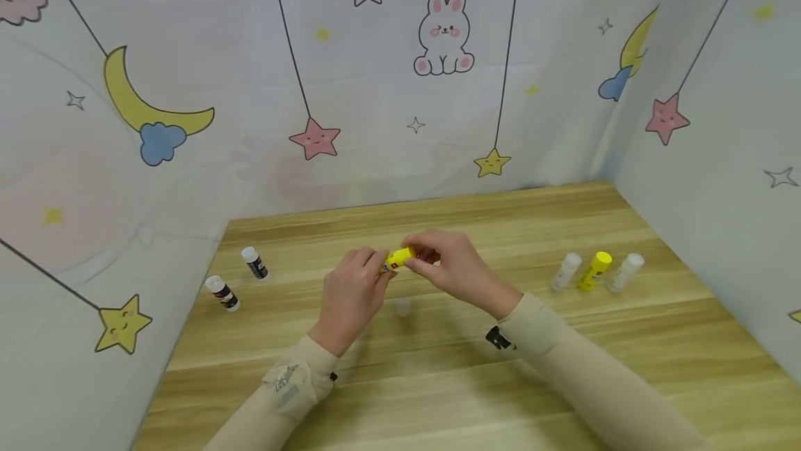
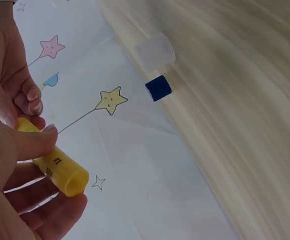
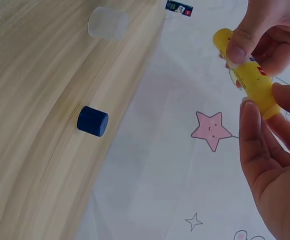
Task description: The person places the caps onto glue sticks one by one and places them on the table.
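Fingers of the left hand (image 1: 354,289) clamp a yellow tube (image 1: 399,258), its long axis running sideways, right end pinched by the right hand (image 1: 454,267).

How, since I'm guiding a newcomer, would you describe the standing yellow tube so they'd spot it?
On the wooden table, look right of the person's right hand to a row of three. The standing yellow tube is the middle one, between two whitish tubes; the other yellow tube is held by hand.

Both sleeves (image 1: 601,371) are pale cream, and the left cuff (image 1: 313,355) bears dark print (image 1: 286,380).
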The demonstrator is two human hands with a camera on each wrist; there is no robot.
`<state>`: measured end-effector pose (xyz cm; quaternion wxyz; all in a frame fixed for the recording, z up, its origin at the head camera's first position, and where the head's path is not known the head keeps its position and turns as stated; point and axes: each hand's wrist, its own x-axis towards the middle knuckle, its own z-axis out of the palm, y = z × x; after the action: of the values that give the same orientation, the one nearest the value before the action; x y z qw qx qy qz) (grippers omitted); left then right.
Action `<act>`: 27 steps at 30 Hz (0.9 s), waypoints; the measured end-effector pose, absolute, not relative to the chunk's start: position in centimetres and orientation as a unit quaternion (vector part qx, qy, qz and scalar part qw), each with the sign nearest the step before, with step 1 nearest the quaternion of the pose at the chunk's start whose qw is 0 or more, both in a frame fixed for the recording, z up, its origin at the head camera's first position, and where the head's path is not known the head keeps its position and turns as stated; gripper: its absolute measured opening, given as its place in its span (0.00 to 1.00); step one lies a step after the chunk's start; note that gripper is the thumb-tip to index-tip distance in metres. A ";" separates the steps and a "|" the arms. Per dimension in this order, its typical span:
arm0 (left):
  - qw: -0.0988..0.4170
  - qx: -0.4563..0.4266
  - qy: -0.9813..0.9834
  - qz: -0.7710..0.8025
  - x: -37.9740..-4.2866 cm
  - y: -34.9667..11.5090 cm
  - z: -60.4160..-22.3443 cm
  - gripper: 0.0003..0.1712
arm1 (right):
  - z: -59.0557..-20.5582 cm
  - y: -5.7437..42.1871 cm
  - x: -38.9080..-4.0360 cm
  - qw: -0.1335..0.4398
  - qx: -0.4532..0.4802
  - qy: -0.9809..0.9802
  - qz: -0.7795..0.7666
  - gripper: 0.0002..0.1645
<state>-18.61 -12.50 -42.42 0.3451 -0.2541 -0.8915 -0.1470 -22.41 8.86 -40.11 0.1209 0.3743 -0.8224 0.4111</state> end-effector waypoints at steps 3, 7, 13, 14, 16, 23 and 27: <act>0.343 -0.253 -0.890 -0.159 -18.7 -12.8 -42.5 0.20 | -40.2 8.8 -22.4 0.117 0.369 -0.825 0.411 0.15; 0.335 -0.252 -0.890 -0.176 -19.2 -13.5 -42.8 0.28 | -40.0 9.0 -22.3 0.127 0.365 -0.827 0.408 0.16; 0.342 -0.242 -0.888 -0.191 -20.0 -15.1 -42.7 0.30 | -39.9 10.0 -22.6 0.145 0.354 -0.838 0.390 0.16; 0.348 -0.234 -0.887 -0.193 -20.1 -15.4 -42.7 0.28 | -40.0 10.1 -22.6 0.148 0.353 -0.839 0.386 0.16; 0.364 -0.210 -0.885 -0.199 -20.4 -16.1 -42.6 0.24 | -40.0 10.5 -22.7 0.152 0.352 -0.843 0.376 0.16; 0.397 -0.111 -0.883 -0.223 -21.7 -18.9 -42.6 0.12 | -40.1 11.6 -22.8 0.161 0.352 -0.855 0.345 0.13; 0.401 -0.072 -0.883 -0.234 -22.1 -20.6 -43.0 0.11 | -40.4 12.3 -22.8 0.160 0.354 -0.858 0.337 0.13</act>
<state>-22.09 -20.65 -43.02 0.4008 -0.0720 -0.8828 -0.2342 -22.78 12.29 -40.42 0.1599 0.3544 -0.8576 0.3367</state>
